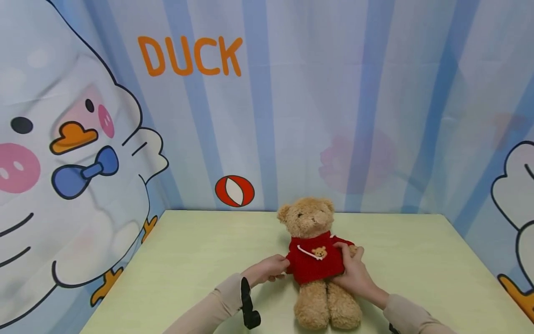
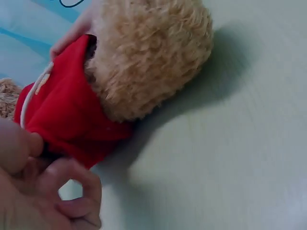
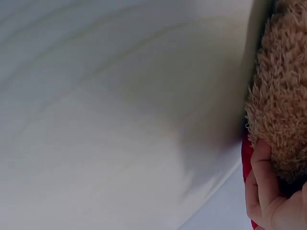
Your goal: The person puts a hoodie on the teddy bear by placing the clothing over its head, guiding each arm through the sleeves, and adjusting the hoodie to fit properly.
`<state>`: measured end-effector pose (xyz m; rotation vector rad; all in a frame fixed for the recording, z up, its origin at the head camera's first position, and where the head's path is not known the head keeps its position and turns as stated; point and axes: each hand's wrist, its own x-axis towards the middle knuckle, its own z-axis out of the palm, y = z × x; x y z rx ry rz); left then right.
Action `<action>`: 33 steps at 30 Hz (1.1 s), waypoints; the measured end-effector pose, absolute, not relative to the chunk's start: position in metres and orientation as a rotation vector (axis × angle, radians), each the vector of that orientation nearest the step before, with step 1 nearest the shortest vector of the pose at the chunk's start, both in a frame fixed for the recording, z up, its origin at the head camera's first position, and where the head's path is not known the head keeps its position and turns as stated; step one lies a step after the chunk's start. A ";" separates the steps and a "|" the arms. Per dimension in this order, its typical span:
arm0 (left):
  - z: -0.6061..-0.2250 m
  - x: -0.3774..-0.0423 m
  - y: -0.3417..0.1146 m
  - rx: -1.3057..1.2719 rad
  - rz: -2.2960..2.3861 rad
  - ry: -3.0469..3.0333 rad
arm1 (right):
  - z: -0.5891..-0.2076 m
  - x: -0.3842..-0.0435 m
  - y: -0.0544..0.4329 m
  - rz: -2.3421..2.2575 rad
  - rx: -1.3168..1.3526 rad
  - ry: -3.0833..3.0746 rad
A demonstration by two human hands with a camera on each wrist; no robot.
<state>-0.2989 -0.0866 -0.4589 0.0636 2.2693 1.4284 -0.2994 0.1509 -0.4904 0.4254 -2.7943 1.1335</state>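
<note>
A light brown teddy bear (image 1: 309, 222) sits upright on the table, dressed in a red sweater (image 1: 306, 269) with a white cord and a small bear face on its front. My left hand (image 1: 269, 270) pinches the end of the sweater's sleeve; the left wrist view shows the curled fingers (image 2: 79, 182) there, and no paw shows at that cuff. On the other side my right hand (image 1: 356, 273) grips the bear at its flank, thumb over the sweater near the other arm. Curled fingers (image 3: 264, 177) of that hand press sweater and fur in the right wrist view.
The pale green table (image 1: 208, 241) ends at a striped blue backdrop (image 1: 288, 116) printed with the word DUCK, a red ball and large white ducks (image 1: 108, 208). A black strap (image 1: 248, 306) hangs from the left wrist.
</note>
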 end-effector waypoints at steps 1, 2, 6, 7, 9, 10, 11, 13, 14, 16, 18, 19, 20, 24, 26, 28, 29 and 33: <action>-0.460 -0.302 -0.089 0.045 1.389 2.222 | -0.491 -0.298 0.150 1.116 0.430 -2.796; -0.465 -0.307 -0.091 0.022 1.365 2.172 | -0.491 -0.297 0.149 1.095 0.440 -2.792; -0.458 -0.312 -0.095 0.009 1.384 1.993 | -0.489 -0.297 0.148 1.040 0.475 -2.787; -0.458 -0.313 -0.096 0.011 1.393 1.954 | -0.489 -0.297 0.148 1.037 0.478 -2.790; -0.460 -0.315 -0.096 0.010 1.435 1.857 | -0.488 -0.297 0.148 1.035 0.481 -2.797; -0.461 -0.316 -0.096 0.008 1.454 1.813 | -0.488 -0.297 0.148 1.039 0.479 -2.800; -0.463 -0.317 -0.096 0.009 1.468 1.777 | -0.488 -0.297 0.148 1.037 0.475 -2.804; -0.467 -0.318 -0.096 -0.004 1.517 1.716 | -0.489 -0.297 0.149 1.041 0.471 -2.805; -0.468 -0.317 -0.096 -0.008 1.552 1.688 | -0.489 -0.297 0.150 1.043 0.470 -2.806; -0.473 -0.317 -0.095 -0.014 1.623 1.626 | -0.489 -0.296 0.151 1.049 0.466 -2.808; -0.477 -0.317 -0.094 -0.018 1.720 1.546 | -0.488 -0.296 0.153 1.059 0.459 -2.809; -0.478 -0.316 -0.094 -0.023 1.772 1.497 | -0.488 -0.296 0.153 1.063 0.459 -2.809; -0.480 -0.315 -0.093 -0.032 1.820 1.444 | -0.488 -0.296 0.153 1.063 0.458 -2.811; -0.483 -0.313 -0.092 -0.087 1.936 1.290 | -0.486 -0.296 0.153 1.066 0.463 -2.809; -0.483 -0.312 -0.092 -0.087 1.925 1.309 | -0.486 -0.296 0.153 1.060 0.469 -2.810; -0.484 -0.310 -0.094 -0.049 1.886 1.371 | -0.486 -0.296 0.153 1.054 0.470 -2.813; -0.485 -0.310 -0.095 -0.018 1.853 1.421 | -0.487 -0.296 0.153 1.052 0.471 -2.817; -0.483 -0.310 -0.101 0.105 1.690 1.594 | -0.488 -0.297 0.152 1.051 0.473 -2.826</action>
